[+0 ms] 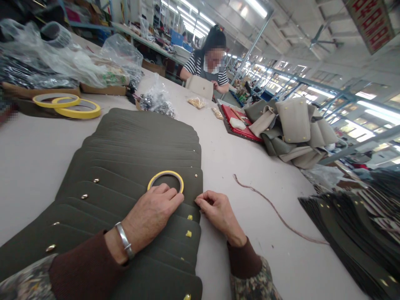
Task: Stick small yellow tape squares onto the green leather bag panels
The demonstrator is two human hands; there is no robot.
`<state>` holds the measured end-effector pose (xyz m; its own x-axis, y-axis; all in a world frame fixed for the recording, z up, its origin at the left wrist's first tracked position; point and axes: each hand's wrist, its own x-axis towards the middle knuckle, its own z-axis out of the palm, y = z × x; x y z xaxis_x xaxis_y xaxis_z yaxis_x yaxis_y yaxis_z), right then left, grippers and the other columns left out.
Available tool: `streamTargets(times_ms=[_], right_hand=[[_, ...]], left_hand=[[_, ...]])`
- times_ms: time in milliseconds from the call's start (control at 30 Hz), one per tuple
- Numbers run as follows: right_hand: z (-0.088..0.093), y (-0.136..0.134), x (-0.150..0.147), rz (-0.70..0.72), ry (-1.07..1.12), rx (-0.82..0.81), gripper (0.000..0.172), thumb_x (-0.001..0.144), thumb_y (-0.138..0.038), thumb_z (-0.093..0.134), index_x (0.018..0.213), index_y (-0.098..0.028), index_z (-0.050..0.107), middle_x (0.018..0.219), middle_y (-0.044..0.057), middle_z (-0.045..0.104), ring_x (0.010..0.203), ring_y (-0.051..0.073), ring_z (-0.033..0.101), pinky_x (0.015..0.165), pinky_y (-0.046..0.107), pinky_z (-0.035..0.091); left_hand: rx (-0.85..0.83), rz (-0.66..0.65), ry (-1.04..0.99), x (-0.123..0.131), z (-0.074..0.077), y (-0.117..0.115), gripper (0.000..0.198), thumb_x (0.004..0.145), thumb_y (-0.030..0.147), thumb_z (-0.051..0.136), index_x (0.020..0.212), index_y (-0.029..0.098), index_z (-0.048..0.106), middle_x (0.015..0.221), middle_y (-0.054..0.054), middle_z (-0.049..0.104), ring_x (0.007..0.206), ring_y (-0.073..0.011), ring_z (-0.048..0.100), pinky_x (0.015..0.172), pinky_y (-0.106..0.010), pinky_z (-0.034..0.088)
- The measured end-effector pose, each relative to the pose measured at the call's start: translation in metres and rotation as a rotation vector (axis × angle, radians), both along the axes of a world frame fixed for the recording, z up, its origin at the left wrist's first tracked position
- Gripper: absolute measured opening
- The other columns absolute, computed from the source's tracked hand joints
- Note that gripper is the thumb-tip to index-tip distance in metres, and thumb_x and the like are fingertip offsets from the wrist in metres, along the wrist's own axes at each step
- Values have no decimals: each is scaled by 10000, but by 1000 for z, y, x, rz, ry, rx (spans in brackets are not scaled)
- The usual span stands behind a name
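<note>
Dark olive panels (131, 154), which look like leather, lie fanned in an overlapping stack on the table. My left hand (153, 212) rests over them, its fingers closed on the near rim of a roll of yellow tape (166, 172). At the stack's right edge, my right hand (218, 210) has thumb and forefinger pinched together; what is between them is too small to make out. Small yellow tape pieces (189, 233) stick to the panels near their right edges. Shiny metal studs (84, 196) show along the left side.
More yellow tape rolls (78, 109) lie at the left, by plastic bags (71, 62). A brown cord (275, 208) runs across the table (250, 246) at right. Beige and olive bag pieces (292, 121) are heaped near a red tray (229, 114). Dark strips (340, 233) lie near right. A person (208, 62) works opposite.
</note>
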<state>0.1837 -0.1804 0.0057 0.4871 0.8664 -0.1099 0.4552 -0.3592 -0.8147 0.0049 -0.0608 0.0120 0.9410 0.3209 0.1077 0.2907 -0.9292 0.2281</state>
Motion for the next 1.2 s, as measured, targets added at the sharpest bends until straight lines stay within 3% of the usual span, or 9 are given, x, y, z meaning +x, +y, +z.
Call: streamTargets(times_ms=[133, 433, 500, 600, 733, 933, 1100, 1200], right_hand=[[-4, -3, 4, -7, 158, -56, 163, 816, -293, 610, 762, -159, 686, 540, -31, 574, 468, 96, 476, 463, 200, 379], [1, 3, -8, 51, -217, 55, 130, 818, -197, 604, 732, -178, 700, 639, -12, 663, 562, 111, 547, 556, 217, 396], [0, 4, -8, 25, -218, 70, 86, 820, -209, 614, 817, -187, 697, 610, -24, 646, 553, 118, 558, 557, 222, 407], [-1, 0, -6, -69, -136, 78, 179, 808, -254, 652, 975, -188, 649, 546, -57, 597, 493, 121, 547, 513, 220, 410], [-2, -10, -5, -109, 34, 39, 208, 874, -363, 587, 802, -179, 653, 544, -27, 611, 465, 120, 536, 480, 224, 409], [-6, -8, -18, -78, -337, 66, 183, 866, -279, 601, 771, -194, 733, 732, 28, 729, 648, 153, 629, 644, 251, 435], [-3, 8, -21, -116, -449, -10, 153, 826, -234, 611, 722, -200, 717, 635, -2, 681, 584, 135, 593, 602, 240, 395], [3, 8, -20, -58, -397, -54, 146, 800, -208, 609, 694, -193, 708, 603, -16, 664, 560, 119, 575, 570, 222, 376]], left_hand=[[0, -8, 1, 0, 0, 0, 133, 925, 141, 508, 950, 199, 625, 956, -44, 639, 894, -239, 540, 820, -408, 463], [41, -12, -28, 0, -2, 0, 107, 918, 148, 527, 938, 202, 617, 933, -37, 635, 877, -235, 536, 807, -395, 447], [45, -8, -26, 0, -2, 0, 113, 920, 146, 521, 944, 203, 616, 935, -37, 634, 883, -237, 535, 806, -396, 444], [45, -2, -19, 0, -3, 0, 125, 919, 135, 515, 945, 202, 616, 934, -38, 635, 880, -236, 535, 800, -395, 444], [38, -4, -32, -1, -5, 1, 129, 917, 130, 514, 946, 204, 615, 932, -35, 635, 875, -232, 531, 793, -387, 441], [25, -12, -55, -1, -8, 2, 131, 919, 132, 509, 943, 206, 614, 931, -36, 632, 876, -229, 523, 793, -384, 435], [61, -28, -79, -1, -9, 1, 140, 916, 127, 492, 924, 203, 610, 896, -41, 620, 838, -231, 518, 782, -397, 433], [88, -63, -116, -2, -6, -1, 143, 889, 97, 510, 890, 202, 607, 851, -35, 610, 803, -226, 523, 782, -399, 438]])
